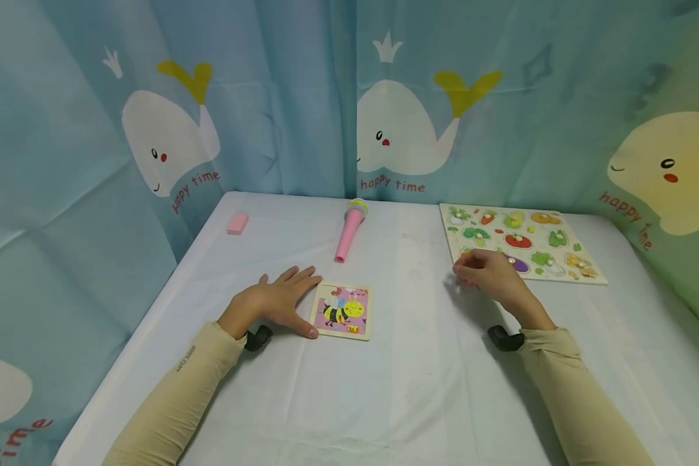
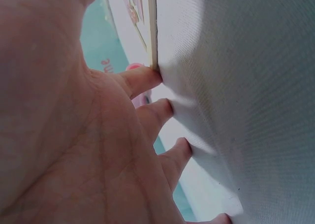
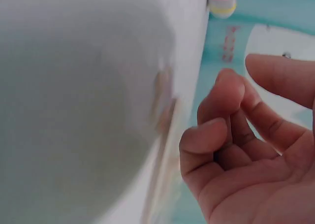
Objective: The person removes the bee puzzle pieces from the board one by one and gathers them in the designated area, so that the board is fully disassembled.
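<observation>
My left hand (image 1: 276, 299) lies spread at the left side of a square bee puzzle (image 1: 341, 312). Its thumb is by the near left corner and its index fingertip touches the far left corner, seen in the left wrist view as a wooden edge (image 2: 151, 32). My right hand (image 1: 489, 275) hovers at the near left corner of a vegetable peg puzzle board (image 1: 550, 279). In the right wrist view, the right fingers (image 3: 204, 135) are loosely curled with the thumb apart, and nothing shows between them. A small blurred thing (image 3: 159, 93) lies by the board's edge; its kind is unclear.
A pink toy microphone (image 1: 350, 231) lies at the back middle of the white-covered table (image 1: 349, 401). A pink block (image 1: 238, 223) sits near the back left edge. Whale-printed curtains (image 1: 303, 97) stand behind and at both sides.
</observation>
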Tool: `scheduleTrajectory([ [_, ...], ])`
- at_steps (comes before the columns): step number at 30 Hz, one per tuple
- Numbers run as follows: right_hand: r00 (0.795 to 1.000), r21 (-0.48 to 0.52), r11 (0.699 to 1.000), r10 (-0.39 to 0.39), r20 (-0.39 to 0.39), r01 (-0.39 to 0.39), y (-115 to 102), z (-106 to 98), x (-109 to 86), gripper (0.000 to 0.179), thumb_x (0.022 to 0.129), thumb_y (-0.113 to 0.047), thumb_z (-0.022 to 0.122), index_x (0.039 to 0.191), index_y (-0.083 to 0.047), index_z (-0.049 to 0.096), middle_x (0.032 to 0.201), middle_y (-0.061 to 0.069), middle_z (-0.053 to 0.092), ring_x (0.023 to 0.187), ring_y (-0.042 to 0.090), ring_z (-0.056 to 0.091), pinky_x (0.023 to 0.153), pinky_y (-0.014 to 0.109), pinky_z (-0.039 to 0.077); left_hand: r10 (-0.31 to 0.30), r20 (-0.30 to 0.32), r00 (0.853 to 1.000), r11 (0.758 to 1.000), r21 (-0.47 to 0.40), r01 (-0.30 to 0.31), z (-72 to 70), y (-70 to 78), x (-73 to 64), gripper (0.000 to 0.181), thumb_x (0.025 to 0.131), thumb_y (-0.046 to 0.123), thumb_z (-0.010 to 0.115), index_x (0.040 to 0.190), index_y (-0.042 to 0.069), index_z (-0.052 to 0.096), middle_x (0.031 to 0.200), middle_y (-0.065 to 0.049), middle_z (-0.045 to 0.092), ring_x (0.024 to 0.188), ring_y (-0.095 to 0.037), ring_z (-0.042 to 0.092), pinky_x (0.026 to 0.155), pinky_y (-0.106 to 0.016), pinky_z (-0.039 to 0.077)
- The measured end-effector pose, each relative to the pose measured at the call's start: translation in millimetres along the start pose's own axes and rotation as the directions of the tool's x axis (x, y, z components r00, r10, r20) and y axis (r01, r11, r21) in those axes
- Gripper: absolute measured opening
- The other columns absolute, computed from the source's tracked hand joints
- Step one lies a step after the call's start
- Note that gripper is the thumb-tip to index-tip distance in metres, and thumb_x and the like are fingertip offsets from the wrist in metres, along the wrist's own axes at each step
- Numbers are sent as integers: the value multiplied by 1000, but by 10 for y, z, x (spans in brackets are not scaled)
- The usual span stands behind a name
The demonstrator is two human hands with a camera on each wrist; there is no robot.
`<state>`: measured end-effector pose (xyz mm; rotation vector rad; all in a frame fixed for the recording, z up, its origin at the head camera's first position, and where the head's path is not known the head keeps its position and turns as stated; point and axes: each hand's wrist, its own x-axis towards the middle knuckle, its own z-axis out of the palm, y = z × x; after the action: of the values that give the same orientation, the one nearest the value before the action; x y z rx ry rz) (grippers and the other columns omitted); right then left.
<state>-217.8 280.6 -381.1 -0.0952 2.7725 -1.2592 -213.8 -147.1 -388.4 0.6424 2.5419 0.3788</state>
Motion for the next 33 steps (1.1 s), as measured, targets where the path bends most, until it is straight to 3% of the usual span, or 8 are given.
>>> scheduleTrajectory([
  [5,997,18,999,-46,55,45,-226,155,54,26,106,-20,70,118,3,68,107,15,71,88,22,64,74,32,56,0,3,1000,1000,4,0,2,10,6,117,83,57,88,172,15,25,180,-6,10,164,-35,3,119,-80,6],
  [16,977,2,986,-163,134,165,-621,587,331,15,105,-15,69,111,-1,72,99,11,69,87,24,66,81,36,58,3,-3,1000,1000,18,-3,24,-5,31,117,83,58,88,172,15,26,180,-8,10,164,-36,4,118,-81,8],
  [25,948,1,963,-266,175,270,-915,823,411,10,102,-12,71,105,-2,73,91,8,69,80,21,67,75,34,55,-11,1,1000,1000,13,11,35,-22,32,119,82,59,89,172,17,24,180,-5,8,164,-34,2,119,-79,8],
  [33,923,-13,943,-321,211,331,-1017,981,468,8,101,-10,73,103,-3,74,88,6,68,78,20,64,72,34,52,-12,-1,1000,1000,23,12,26,-12,31,118,83,59,89,172,17,25,180,-5,10,164,-33,3,119,-79,8],
])
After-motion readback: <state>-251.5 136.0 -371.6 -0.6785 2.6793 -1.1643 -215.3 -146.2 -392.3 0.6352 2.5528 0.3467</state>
